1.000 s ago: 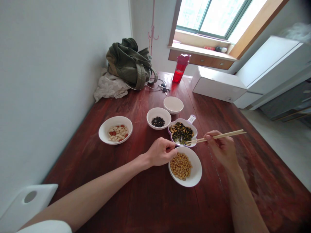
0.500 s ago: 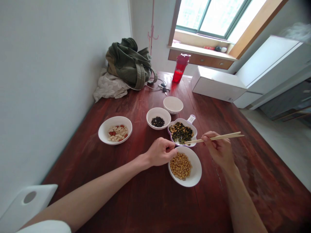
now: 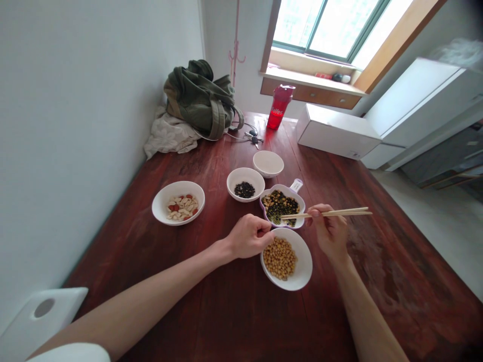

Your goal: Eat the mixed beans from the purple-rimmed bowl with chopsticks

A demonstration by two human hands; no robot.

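Observation:
My right hand is shut on a pair of wooden chopsticks, with their tips over a lilac-rimmed white dish of mixed green and yellow beans. My left hand is curled, its fingertips at the rim of a white bowl of yellow soybeans. Farther off stand a white bowl of dark seeds, a white bowl of pale and red nuts, and a white bowl with no visible contents.
The bowls stand on a dark red wooden table beside a white wall. At its far end lie a green bag, a crumpled cloth, keys and a red bottle. A white box sits at the far right.
My right hand has moved left, carrying the chopstick tips farther over the dish. My left hand and the bowls stay in place.

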